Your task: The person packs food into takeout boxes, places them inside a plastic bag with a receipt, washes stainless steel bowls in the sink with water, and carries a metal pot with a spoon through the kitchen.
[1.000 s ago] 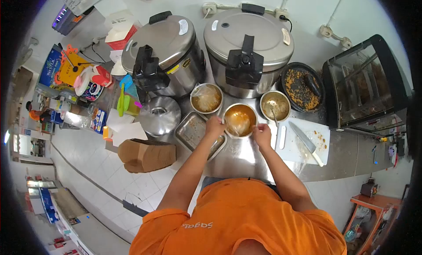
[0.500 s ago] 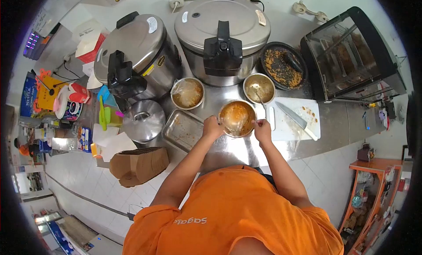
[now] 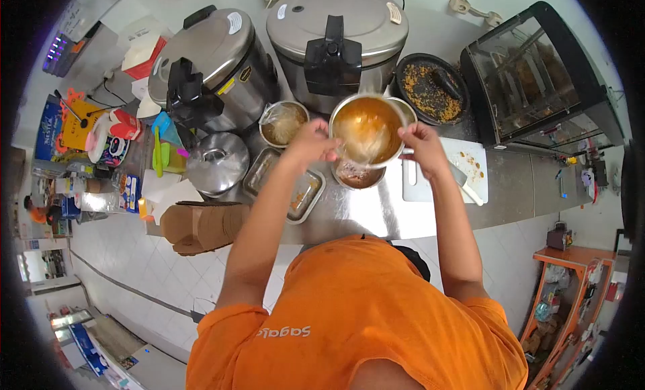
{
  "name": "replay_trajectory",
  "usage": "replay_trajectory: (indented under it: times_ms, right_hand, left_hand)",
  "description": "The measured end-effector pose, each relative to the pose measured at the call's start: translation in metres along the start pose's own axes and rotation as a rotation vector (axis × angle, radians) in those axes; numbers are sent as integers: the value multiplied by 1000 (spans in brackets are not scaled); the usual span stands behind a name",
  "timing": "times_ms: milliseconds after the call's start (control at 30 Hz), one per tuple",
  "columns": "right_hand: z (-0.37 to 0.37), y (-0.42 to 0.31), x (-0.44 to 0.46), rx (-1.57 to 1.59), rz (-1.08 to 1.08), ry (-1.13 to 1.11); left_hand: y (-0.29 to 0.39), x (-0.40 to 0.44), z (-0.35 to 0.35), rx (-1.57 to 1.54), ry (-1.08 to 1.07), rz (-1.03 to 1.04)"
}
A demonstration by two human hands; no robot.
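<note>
Two large steel cookers (image 3: 336,15) were ranged at the back of a glossy steel counter (image 3: 366,215), below whose front edge pale floor tiles (image 3: 154,282) were seen; an orange shelf unit (image 3: 566,255) was placed at the right. Above the counter, a round metal bowl (image 3: 369,165) with orange-brown contents (image 3: 366,114) was held by its right rim in the pinched right hand (image 3: 424,149). The left hand (image 3: 313,143) was loosely curled at its left rim; whether a grip was taken there could not be told. Beneath, a second metal bowl (image 3: 359,187) was partly hidden. Orange crumbs (image 3: 447,108) were scattered in a black mortar (image 3: 430,122), and a knife (image 3: 465,183) was laid across a smooth white cutting board (image 3: 428,182). At the left, an oblong metal tray (image 3: 259,176), a round steel lid (image 3: 227,172) and layered brown cardboard (image 3: 201,225) were set out.
</note>
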State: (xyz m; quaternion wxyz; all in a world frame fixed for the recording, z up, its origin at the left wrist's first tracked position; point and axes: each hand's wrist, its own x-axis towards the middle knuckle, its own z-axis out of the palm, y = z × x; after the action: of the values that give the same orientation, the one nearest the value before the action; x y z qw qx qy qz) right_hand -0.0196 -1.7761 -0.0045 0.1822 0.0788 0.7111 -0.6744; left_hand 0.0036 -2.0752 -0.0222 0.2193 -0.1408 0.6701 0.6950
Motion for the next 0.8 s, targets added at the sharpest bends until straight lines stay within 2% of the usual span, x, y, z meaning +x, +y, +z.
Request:
replay_trajectory:
  times_ms: [67,133,167,233,333,433,467,567,600,700,800]
  right_hand:
    - [1,38,1,-56,11,4]
    - [1,93,17,-59,45,-6]
    - [-1,126,30,-259,-32,13]
    - [7,136,30,-242,149,16]
    - [11,152,34,-463,69,78]
    - [25,140,15,-855,-283,189]
    - [35,127,8,-832,-257,116]
    - [66,113,-7,-961,-487,-33]
    - [74,114,-7,-961,-391,-69]
    - [74,145,28,-964,-299,-194]
    - [65,90,17,-596,-338,-44]
  left_hand:
    - [-36,-2,4,0,32,-56]
    - [-92,12,9,-102,115,8]
    - [-107,15,12,-45,162,0]
    - [-127,25,15,66,272,-13]
    - [-137,25,13,136,269,-3]
    - [-137,23,13,217,255,2]
    - [-137,23,12,254,253,5]
    - [-144,31,14,195,234,-21]
    - [-151,37,13,204,194,21]
    - [-136,31,17,37,91,-14]
    - [-145,32,7,-111,31,64]
